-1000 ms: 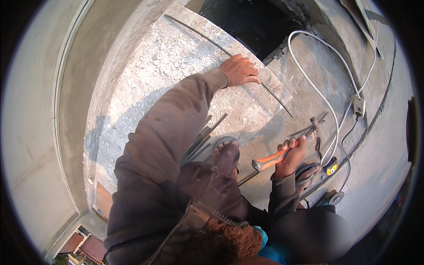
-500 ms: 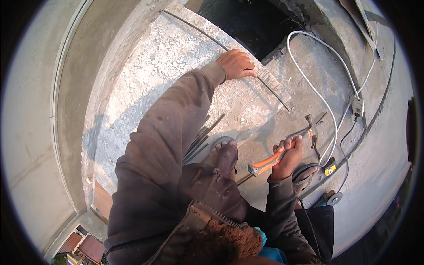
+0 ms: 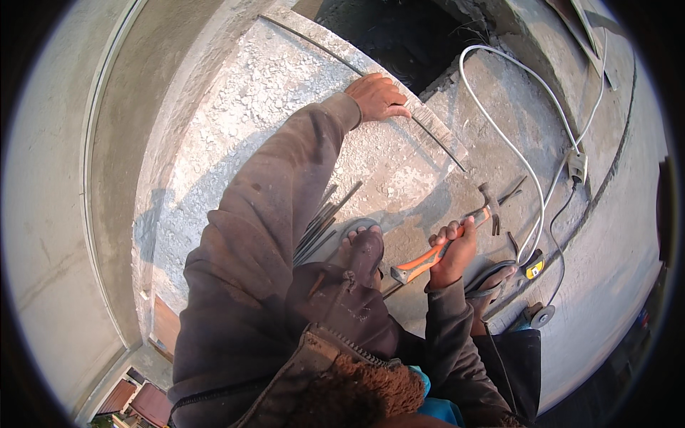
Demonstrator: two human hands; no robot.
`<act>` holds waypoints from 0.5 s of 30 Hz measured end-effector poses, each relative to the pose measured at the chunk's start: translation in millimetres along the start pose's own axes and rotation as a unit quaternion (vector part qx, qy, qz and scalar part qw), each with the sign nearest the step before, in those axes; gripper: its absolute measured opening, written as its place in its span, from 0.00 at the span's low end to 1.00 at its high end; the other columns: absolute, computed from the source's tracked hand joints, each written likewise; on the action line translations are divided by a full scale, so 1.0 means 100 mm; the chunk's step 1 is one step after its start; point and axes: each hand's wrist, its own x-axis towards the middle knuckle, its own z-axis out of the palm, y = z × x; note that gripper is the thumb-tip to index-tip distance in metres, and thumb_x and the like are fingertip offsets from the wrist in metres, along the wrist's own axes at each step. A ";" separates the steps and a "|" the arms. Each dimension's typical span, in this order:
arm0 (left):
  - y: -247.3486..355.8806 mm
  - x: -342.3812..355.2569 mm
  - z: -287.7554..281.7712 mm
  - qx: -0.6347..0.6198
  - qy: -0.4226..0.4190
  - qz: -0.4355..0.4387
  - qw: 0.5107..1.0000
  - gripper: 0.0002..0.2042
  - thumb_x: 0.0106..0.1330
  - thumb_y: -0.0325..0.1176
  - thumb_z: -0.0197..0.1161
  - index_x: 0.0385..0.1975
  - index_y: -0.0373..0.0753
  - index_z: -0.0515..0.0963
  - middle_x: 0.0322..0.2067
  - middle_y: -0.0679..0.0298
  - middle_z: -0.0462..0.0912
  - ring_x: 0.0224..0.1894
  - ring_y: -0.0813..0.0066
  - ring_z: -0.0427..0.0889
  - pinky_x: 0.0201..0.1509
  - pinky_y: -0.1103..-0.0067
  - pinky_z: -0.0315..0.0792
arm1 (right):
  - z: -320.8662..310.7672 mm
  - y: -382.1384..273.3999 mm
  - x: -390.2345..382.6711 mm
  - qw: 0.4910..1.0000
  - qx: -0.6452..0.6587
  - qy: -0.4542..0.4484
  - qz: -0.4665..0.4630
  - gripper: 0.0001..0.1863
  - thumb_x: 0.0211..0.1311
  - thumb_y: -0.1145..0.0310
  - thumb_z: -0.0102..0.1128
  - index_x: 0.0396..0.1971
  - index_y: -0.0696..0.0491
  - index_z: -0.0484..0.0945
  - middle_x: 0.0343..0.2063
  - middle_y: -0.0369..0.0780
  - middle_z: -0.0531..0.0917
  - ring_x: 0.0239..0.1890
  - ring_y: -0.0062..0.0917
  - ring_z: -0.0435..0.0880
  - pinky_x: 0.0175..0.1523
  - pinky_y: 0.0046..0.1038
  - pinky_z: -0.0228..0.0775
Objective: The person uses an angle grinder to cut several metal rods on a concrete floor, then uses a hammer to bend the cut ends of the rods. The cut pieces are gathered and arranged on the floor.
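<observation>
A long thin steel rod lies along the edge of a pale concrete slab. My left hand is closed over its middle, with the fingers partly hiding it. Lower and to the right, my right hand grips a claw hammer by its orange and grey handle. The metal hammer head points away to the upper right, apart from the steel rod. Beside my foot, several short dark rods lie in a loose bundle.
Beyond the slab edge is a dark, deep opening. A white cable loops to a socket on the right. Near it are a yellow-labelled tool and a cutting disc. Crushed rubble covers the slab.
My right hand has shifted slightly left with the hammer, whose head has turned so its claw shows more. My left hand stays on the steel rod, nearly in place.
</observation>
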 end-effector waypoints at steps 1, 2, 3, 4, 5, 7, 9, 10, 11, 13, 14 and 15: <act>0.00 0.00 0.00 -0.002 -0.006 -0.004 1.000 0.19 0.65 0.57 0.57 0.27 0.47 0.80 0.26 0.68 0.79 0.37 0.68 0.77 0.48 0.71 0.69 | 0.00 0.01 0.00 1.000 -0.001 0.001 0.001 0.11 0.74 0.57 0.43 0.32 0.46 0.65 0.17 0.32 0.66 0.14 0.23 0.68 0.19 0.27 0.63; 0.00 0.00 0.00 -0.004 -0.012 -0.007 1.000 0.19 0.65 0.57 0.57 0.27 0.47 0.80 0.26 0.68 0.79 0.38 0.68 0.77 0.48 0.71 0.69 | -0.01 0.02 0.01 1.000 -0.003 0.002 0.002 0.11 0.74 0.57 0.43 0.32 0.47 0.64 0.17 0.33 0.66 0.14 0.23 0.68 0.19 0.27 0.63; 0.00 0.00 0.00 -0.003 -0.017 -0.005 1.000 0.19 0.66 0.57 0.56 0.27 0.47 0.80 0.26 0.68 0.79 0.38 0.68 0.77 0.48 0.71 0.69 | -0.03 0.04 0.02 1.000 -0.004 0.002 0.005 0.11 0.74 0.57 0.43 0.32 0.47 0.64 0.17 0.33 0.66 0.14 0.22 0.68 0.19 0.27 0.63; 0.00 0.00 0.01 -0.003 -0.023 -0.003 1.000 0.19 0.66 0.57 0.56 0.28 0.47 0.81 0.26 0.69 0.79 0.38 0.68 0.77 0.48 0.71 0.69 | -0.03 0.05 0.02 1.000 -0.006 0.002 0.007 0.12 0.74 0.58 0.43 0.31 0.47 0.64 0.17 0.33 0.66 0.14 0.22 0.68 0.19 0.27 0.63; 0.00 0.00 0.01 -0.003 -0.029 -0.001 1.000 0.19 0.66 0.57 0.56 0.28 0.48 0.81 0.26 0.69 0.80 0.38 0.68 0.77 0.49 0.71 0.69 | -0.03 0.05 0.02 1.000 -0.005 0.003 0.008 0.12 0.74 0.58 0.42 0.31 0.47 0.64 0.17 0.33 0.67 0.14 0.22 0.68 0.19 0.27 0.63; 0.01 0.01 0.01 0.003 -0.032 0.000 0.999 0.19 0.66 0.56 0.56 0.28 0.48 0.81 0.27 0.69 0.80 0.38 0.68 0.77 0.49 0.71 0.69 | -0.02 0.06 0.01 1.000 -0.004 0.005 0.010 0.12 0.74 0.58 0.42 0.31 0.47 0.63 0.17 0.33 0.67 0.13 0.23 0.68 0.19 0.27 0.63; 0.00 0.01 0.01 0.005 -0.028 0.001 1.000 0.19 0.66 0.56 0.55 0.28 0.48 0.81 0.27 0.70 0.80 0.38 0.68 0.77 0.48 0.72 0.69 | -0.04 0.09 0.04 1.000 -0.002 0.008 0.016 0.12 0.74 0.58 0.42 0.31 0.47 0.63 0.17 0.33 0.67 0.13 0.23 0.68 0.19 0.27 0.63; -0.01 0.00 0.01 0.004 -0.023 0.002 1.000 0.19 0.67 0.56 0.55 0.28 0.48 0.81 0.27 0.70 0.80 0.38 0.69 0.77 0.48 0.72 0.69 | -0.04 0.10 0.05 1.000 -0.001 0.010 0.019 0.12 0.74 0.58 0.42 0.31 0.47 0.63 0.17 0.33 0.67 0.13 0.23 0.68 0.19 0.28 0.63; -0.01 -0.01 0.01 0.002 -0.018 0.004 1.000 0.18 0.67 0.55 0.55 0.28 0.48 0.81 0.27 0.70 0.80 0.38 0.69 0.77 0.48 0.72 0.68 | -0.04 0.10 0.05 1.000 -0.009 0.011 0.019 0.13 0.74 0.57 0.43 0.30 0.46 0.64 0.17 0.32 0.66 0.13 0.23 0.68 0.19 0.28 0.62; -0.02 -0.02 0.02 0.012 -0.032 0.007 0.999 0.18 0.67 0.55 0.56 0.28 0.48 0.81 0.27 0.70 0.80 0.38 0.69 0.77 0.48 0.71 0.68 | -0.03 0.12 0.04 0.999 -0.024 0.012 0.018 0.15 0.75 0.54 0.43 0.29 0.45 0.65 0.15 0.30 0.65 0.13 0.22 0.67 0.20 0.28 0.61; -0.03 -0.02 0.03 0.017 -0.039 0.008 0.999 0.18 0.66 0.55 0.56 0.28 0.48 0.81 0.27 0.70 0.80 0.38 0.69 0.77 0.48 0.71 0.68 | -0.01 0.13 0.03 0.999 -0.021 0.012 0.023 0.15 0.75 0.54 0.43 0.29 0.45 0.65 0.15 0.30 0.65 0.13 0.22 0.67 0.20 0.28 0.61; -0.02 -0.02 0.04 0.012 -0.035 0.008 0.999 0.18 0.66 0.55 0.56 0.28 0.48 0.81 0.27 0.70 0.80 0.38 0.69 0.77 0.48 0.71 0.68 | -0.01 0.13 0.02 0.999 -0.019 0.014 0.028 0.15 0.75 0.54 0.43 0.29 0.45 0.65 0.15 0.30 0.65 0.13 0.22 0.67 0.20 0.28 0.61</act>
